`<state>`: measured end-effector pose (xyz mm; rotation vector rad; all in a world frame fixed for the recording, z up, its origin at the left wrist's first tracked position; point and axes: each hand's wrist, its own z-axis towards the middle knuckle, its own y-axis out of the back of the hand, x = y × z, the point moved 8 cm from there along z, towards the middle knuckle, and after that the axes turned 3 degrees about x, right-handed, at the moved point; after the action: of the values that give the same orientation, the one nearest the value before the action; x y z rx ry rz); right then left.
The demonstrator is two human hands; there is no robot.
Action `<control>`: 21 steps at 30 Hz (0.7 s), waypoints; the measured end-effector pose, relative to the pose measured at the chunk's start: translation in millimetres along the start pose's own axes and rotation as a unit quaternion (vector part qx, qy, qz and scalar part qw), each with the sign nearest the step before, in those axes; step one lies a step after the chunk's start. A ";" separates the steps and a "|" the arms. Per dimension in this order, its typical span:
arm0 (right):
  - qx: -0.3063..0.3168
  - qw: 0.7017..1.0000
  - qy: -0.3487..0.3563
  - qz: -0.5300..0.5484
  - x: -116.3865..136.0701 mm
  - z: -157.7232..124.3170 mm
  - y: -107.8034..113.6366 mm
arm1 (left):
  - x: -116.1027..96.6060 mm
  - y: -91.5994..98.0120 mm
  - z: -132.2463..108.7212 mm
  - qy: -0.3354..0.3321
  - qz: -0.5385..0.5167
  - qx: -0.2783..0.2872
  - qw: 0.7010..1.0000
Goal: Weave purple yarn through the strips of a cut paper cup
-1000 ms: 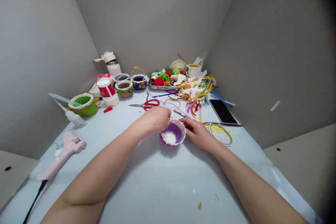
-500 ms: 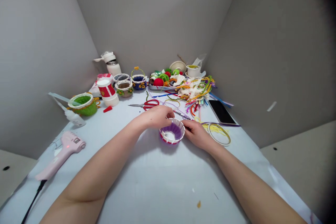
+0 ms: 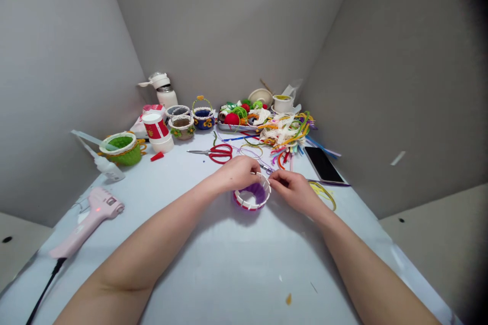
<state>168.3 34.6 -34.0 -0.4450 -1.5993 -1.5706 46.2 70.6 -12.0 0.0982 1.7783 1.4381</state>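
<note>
A small basket (image 3: 253,198), which looks like a cut paper cup with white tabs round its rim and purple yarn woven between them, stands tilted on the table. My left hand (image 3: 241,171) reaches over its far left rim, fingers curled down and gripping it there. At the right of the rim my right hand (image 3: 295,189) has thumb and fingers pinched together. Something thin and purple, probably yarn, seems to be between them, but it is too small to be sure. Red-handled scissors (image 3: 220,153) lie just beyond my left hand.
A pink glue gun (image 3: 97,210) with a lit red light lies left, near a glue bottle (image 3: 109,168) and a green basket (image 3: 127,155). Behind are more baskets, a tray (image 3: 238,128) of yarn balls and a pile of coloured yarn (image 3: 285,132). A phone (image 3: 324,165) lies right.
My right hand has lifted slightly and turned, its fingers now pinched by the rim. My left hand has shifted a little right along the rim.
</note>
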 end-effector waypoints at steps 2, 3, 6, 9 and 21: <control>0.007 0.996 -0.048 0.070 -6.0 -0.1 2.3 | 0.1 -0.8 -0.2 0.007 0.007 0.002 1.000; 0.017 0.991 -0.071 0.110 -9.1 0.4 1.1 | 0.3 -1.1 -0.4 0.011 0.011 0.006 1.000; 0.046 0.969 -0.119 0.209 -16.6 5.6 -5.7 | 0.7 -1.1 -0.7 0.013 0.029 0.019 0.999; 0.039 0.960 -0.137 0.239 -18.9 15.9 -6.6 | 0.5 -1.1 -0.7 0.007 0.042 0.028 0.999; -0.058 0.996 -0.011 -0.064 35.4 16.2 10.8 | 2.0 -2.8 -1.4 0.024 0.057 0.029 0.998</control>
<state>150.4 41.1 1.6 -0.4302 -1.5847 -1.7688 45.2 69.6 -15.5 0.1989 1.8788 1.4801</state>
